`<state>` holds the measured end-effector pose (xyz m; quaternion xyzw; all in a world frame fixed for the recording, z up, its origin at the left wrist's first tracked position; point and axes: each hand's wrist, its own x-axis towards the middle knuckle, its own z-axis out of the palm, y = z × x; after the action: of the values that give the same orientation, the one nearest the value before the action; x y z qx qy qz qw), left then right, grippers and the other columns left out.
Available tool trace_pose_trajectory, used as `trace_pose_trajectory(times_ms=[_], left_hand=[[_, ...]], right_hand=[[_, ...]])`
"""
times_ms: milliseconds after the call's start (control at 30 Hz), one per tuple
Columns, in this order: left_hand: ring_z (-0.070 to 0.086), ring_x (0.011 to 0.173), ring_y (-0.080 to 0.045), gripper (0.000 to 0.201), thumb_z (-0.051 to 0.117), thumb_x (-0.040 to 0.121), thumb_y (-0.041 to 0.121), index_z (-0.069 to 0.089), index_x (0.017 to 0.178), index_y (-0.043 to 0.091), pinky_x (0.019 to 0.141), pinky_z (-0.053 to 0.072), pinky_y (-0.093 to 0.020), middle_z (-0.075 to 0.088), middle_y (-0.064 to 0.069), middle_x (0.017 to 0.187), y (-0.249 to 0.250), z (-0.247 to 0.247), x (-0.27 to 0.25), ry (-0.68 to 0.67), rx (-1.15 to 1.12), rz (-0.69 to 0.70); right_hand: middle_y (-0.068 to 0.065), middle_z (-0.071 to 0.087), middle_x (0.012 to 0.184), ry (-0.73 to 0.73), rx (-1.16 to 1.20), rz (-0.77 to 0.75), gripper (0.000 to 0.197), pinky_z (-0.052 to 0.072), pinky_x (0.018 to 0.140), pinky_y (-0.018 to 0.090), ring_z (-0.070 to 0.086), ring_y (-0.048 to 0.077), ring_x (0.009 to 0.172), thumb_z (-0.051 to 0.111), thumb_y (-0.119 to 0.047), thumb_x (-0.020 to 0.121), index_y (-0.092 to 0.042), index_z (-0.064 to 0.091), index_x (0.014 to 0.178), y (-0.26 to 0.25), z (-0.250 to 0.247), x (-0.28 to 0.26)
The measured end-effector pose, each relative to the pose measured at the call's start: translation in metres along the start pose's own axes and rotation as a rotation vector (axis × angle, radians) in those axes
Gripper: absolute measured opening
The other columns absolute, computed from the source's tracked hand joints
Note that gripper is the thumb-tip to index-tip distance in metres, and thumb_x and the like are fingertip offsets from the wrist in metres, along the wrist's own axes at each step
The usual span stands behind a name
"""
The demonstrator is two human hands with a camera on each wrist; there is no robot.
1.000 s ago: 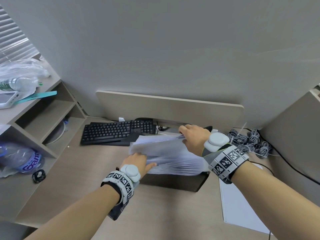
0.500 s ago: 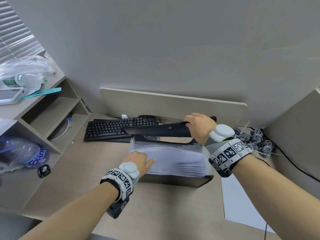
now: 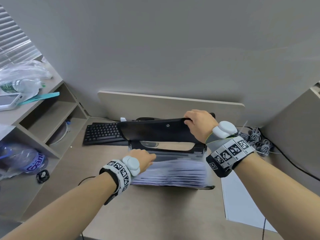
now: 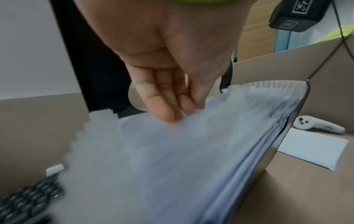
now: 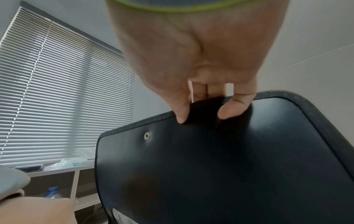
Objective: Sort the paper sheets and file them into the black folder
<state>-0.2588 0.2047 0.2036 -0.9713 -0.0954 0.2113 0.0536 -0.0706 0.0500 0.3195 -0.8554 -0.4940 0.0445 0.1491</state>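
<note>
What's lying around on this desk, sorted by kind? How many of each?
Black folder: 1
Keyboard: 1
Loose white sheet: 1
Bundle of cables: 1
White controller: 1
Total: 5 (papers inside the folder too many to count)

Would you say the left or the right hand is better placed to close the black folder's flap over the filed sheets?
Right. The right hand already pinches the edge of the raised flap, so it probably only needs to swing it forward. The left hand rests with straight fingers on the paper sheets, steadying them.
</note>
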Motion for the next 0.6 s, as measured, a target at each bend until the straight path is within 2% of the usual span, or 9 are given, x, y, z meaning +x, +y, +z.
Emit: trace_pose_trajectory(times_ms=[133, 233, 333, 433, 600], left_hand=[[0.062, 0.095, -0.031, 0.024, 0.037, 0.102, 0.035, 0.051, 0.114, 0.020, 0.075, 0.050, -0.038, 0.063, -0.005, 0.111, 0.010, -0.012, 0.007, 0.023, 0.044, 0.139], [0.059, 0.097, -0.030, 0.025, 0.039, 0.102, 0.031, 0.054, 0.116, 0.018, 0.074, 0.050, -0.038, 0.055, -0.004, 0.117, 0.020, -0.013, 0.010, 0.058, 0.021, 0.227], [0.054, 0.103, -0.029, 0.021, 0.041, 0.100, 0.026, 0.055, 0.113, 0.016, 0.075, 0.051, -0.041, 0.052, -0.005, 0.115, 0.032, -0.011, 0.012, 0.073, 0.034, 0.292], [0.053, 0.105, -0.028, 0.020, 0.040, 0.100, 0.022, 0.053, 0.114, 0.015, 0.075, 0.050, -0.040, 0.054, -0.006, 0.113, 0.036, -0.008, 0.012, 0.084, 0.033, 0.272], [0.058, 0.100, -0.030, 0.017, 0.043, 0.097, 0.022, 0.056, 0.105, 0.014, 0.077, 0.051, -0.039, 0.060, -0.006, 0.108, 0.028, -0.006, 0.013, 0.028, -0.054, 0.126]], right_hand=[[0.005, 0.061, 0.097, 0.012, 0.025, -0.003, 0.018, 0.047, 0.080, 0.042, 0.056, 0.029, 0.091, 0.046, -0.020, 0.096, -0.012, 0.062, 0.099, -0.001, -0.002, -0.006], [0.005, 0.061, 0.097, 0.018, 0.038, -0.003, 0.019, 0.047, 0.081, 0.043, 0.056, 0.029, 0.092, 0.047, -0.020, 0.096, -0.012, 0.063, 0.099, -0.002, -0.002, -0.010], [0.004, 0.061, 0.096, 0.026, 0.041, 0.001, 0.019, 0.048, 0.080, 0.043, 0.056, 0.028, 0.091, 0.046, -0.020, 0.096, -0.012, 0.063, 0.099, 0.001, -0.001, -0.013], [0.005, 0.060, 0.095, 0.028, 0.051, -0.003, 0.019, 0.048, 0.079, 0.043, 0.056, 0.028, 0.089, 0.046, -0.020, 0.096, -0.011, 0.063, 0.099, 0.003, 0.000, -0.016], [0.005, 0.061, 0.097, 0.017, 0.057, -0.006, 0.020, 0.047, 0.080, 0.042, 0.056, 0.027, 0.091, 0.045, -0.020, 0.097, -0.012, 0.063, 0.101, 0.001, -0.001, -0.020]])
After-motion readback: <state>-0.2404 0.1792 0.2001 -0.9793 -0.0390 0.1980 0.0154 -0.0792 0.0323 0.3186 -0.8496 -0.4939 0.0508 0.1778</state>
